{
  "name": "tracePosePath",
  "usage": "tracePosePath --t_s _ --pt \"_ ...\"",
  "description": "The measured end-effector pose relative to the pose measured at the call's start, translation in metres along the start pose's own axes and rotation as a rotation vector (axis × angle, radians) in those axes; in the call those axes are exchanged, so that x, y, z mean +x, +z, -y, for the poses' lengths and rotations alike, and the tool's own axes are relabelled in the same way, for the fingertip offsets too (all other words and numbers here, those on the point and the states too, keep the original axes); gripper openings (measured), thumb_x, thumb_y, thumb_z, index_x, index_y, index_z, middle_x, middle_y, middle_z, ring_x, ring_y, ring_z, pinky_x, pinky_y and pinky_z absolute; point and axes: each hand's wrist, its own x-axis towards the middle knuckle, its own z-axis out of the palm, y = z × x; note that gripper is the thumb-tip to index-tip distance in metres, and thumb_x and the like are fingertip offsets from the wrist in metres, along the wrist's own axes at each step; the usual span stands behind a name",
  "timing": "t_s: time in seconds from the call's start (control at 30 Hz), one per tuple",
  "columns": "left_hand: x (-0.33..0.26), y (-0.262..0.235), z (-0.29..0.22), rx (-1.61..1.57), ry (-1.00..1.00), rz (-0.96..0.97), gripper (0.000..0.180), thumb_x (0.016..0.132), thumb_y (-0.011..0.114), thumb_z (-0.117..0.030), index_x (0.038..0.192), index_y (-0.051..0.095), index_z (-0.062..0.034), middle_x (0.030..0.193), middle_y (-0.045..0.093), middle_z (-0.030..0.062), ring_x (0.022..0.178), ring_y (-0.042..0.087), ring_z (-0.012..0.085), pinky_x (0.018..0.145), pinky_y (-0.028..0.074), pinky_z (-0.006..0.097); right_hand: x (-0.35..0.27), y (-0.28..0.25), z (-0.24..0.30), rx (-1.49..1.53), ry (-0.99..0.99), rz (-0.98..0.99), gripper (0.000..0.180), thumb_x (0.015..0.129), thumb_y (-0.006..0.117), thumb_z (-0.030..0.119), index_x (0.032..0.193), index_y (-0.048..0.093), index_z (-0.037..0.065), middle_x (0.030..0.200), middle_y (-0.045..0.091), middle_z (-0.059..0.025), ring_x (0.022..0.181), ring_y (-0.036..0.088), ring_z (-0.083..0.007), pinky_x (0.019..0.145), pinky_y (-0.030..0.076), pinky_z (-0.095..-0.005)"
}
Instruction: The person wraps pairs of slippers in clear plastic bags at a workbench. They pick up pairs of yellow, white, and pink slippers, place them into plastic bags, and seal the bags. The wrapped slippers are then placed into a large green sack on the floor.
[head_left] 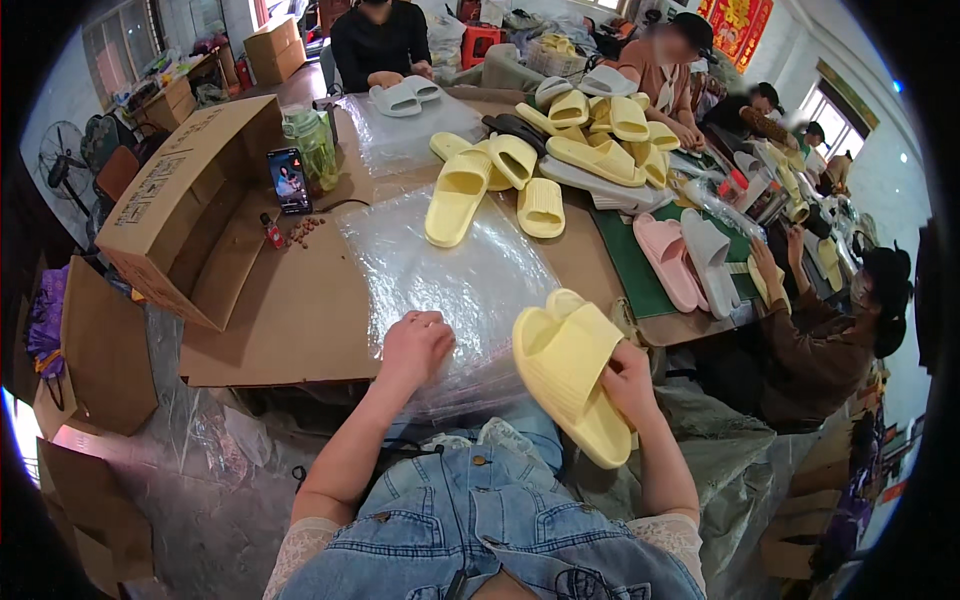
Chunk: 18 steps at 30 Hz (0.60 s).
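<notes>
With the right hand (628, 382) gripping yellow slippers (565, 372), the left hand (417, 348), its grip unclear, should flatten the bags (455, 285) toward the table's (285, 340) near edge.

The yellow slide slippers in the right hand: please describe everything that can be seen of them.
These pale yellow slide slippers look moulded from matte foam or soft plastic. The front one shows a thick sole and a broad strap with fine parallel ribs; the second is mostly hidden behind it, only a rounded part showing above. They are held tilted, lower end toward the person's lap, by the near edge of the table. The right hand grips them from the right, beside the strap.
</notes>
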Motion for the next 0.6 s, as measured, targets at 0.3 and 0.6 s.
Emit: tracePosePath --t_s 0.3,0.6 --pt "-0.001 -0.023 -0.030 -0.161 -0.066 -0.247 0.007 0.088 0.074 -0.016 0.091 0.075 -0.0098 0.094 0.074 0.0067 0.086 0.070 0.0277 0.074 0.057 0.037 -0.025 0.019 0.044 -0.068 -0.141 0.203 0.031 0.079 0.067 0.003 0.109 0.072 0.002 0.089 0.063 -0.0144 0.072 0.063 -0.0264 0.063 0.049 -0.0352" --pt "-0.003 -0.027 -0.035 -0.386 -0.199 -0.205 0.008 0.089 0.076 -0.015 0.094 0.076 -0.0087 0.087 0.068 0.0058 0.070 0.067 0.0209 0.059 0.053 0.032 -0.026 0.037 0.042 -0.235 -0.109 0.234 0.020 0.081 0.073 0.015 0.088 0.065 -0.002 0.083 0.060 -0.0178 0.073 0.063 -0.0379 0.065 0.050 -0.0449"
